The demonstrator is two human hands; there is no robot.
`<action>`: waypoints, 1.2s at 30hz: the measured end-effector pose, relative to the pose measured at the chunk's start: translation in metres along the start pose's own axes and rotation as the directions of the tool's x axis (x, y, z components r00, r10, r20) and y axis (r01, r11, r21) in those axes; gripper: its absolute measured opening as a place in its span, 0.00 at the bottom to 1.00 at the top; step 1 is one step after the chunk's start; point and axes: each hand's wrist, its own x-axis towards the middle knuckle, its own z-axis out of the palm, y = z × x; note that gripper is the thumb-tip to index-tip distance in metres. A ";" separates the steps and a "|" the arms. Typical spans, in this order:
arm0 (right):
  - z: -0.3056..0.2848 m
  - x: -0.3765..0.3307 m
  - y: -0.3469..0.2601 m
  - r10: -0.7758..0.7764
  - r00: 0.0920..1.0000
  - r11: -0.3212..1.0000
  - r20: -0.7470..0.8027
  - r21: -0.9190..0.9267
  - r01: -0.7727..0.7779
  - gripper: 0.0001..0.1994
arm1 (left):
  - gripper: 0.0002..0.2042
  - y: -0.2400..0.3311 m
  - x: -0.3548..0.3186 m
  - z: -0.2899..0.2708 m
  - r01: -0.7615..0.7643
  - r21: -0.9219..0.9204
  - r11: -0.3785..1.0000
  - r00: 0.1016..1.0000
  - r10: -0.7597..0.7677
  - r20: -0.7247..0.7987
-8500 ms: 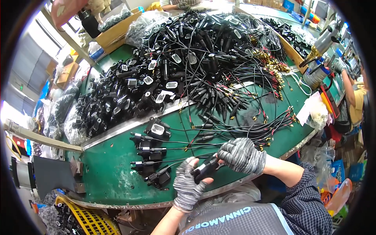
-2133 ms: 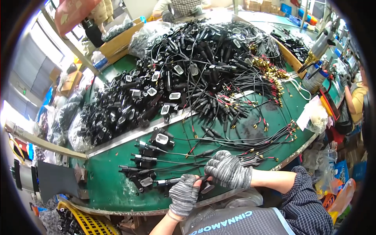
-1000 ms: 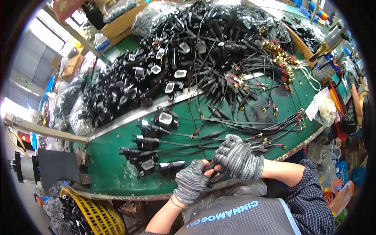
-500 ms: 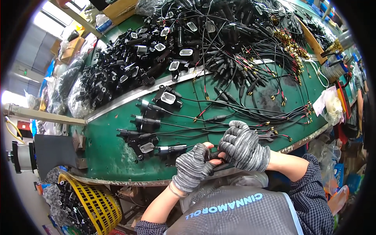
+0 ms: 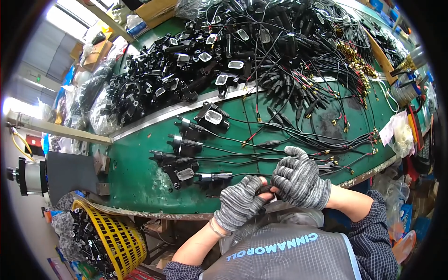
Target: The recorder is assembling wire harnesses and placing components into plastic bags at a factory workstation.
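In grey knitted gloves with bare fingertips, my left hand (image 5: pixel 239 201) and my right hand (image 5: pixel 301 183) meet in front of the table's near edge. Both are closed on a small dark part (image 5: pixel 265 189), probably a cable connector; the fingers hide most of it. Just beyond my left hand lies a black lever housing (image 5: pixel 213 177) with a cable running toward my right hand. More black housings (image 5: pixel 185 174) rest in a row to the left, their black cables (image 5: pixel 233 161) stretching right to red and gold tips. Beside my right hand is an open-ended wrench (image 5: pixel 327 166).
A metal strip (image 5: pixel 168 117) crosses the green table (image 5: pixel 135 186). Behind it are heaped black housings (image 5: pixel 186 74) and bundled cables (image 5: pixel 294 88). A yellow basket (image 5: pixel 122 242) of black parts stands at lower left. At right hangs a pale plastic bag (image 5: pixel 399 130).
The whole view has shifted slightly, so the table appears further right. My hands stay together on the small dark part, with the fingers a little repositioned.
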 end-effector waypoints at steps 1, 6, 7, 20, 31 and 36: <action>0.000 -0.001 -0.001 0.002 1.000 1.000 0.018 -0.007 -0.001 0.10 | 0.09 0.001 -0.001 -0.001 0.001 -0.008 1.000 1.000 -0.001 0.003; 0.005 0.001 -0.007 0.025 0.999 0.999 -0.023 -0.046 -0.026 0.11 | 0.10 -0.003 -0.006 0.000 0.015 0.072 0.997 0.997 -0.020 0.069; 0.006 0.001 -0.007 0.030 0.999 0.998 -0.023 -0.050 -0.031 0.11 | 0.11 -0.003 -0.006 0.001 0.030 0.011 0.999 0.998 -0.031 0.062; -0.004 -0.022 0.014 0.137 0.989 0.985 0.052 -0.111 -0.130 0.07 | 0.08 -0.055 -0.024 -0.065 0.008 0.394 0.919 0.994 -0.051 0.099; -0.011 0.014 0.071 0.297 0.950 0.905 -0.095 -0.290 -0.312 0.07 | 0.13 -0.054 0.027 -0.135 -0.101 0.706 0.701 0.988 0.154 -0.012; 0.014 0.050 0.085 0.580 0.814 0.737 -0.004 -0.422 -0.528 0.10 | 0.13 -0.053 0.158 -0.088 0.176 0.501 0.848 0.982 -0.115 -0.149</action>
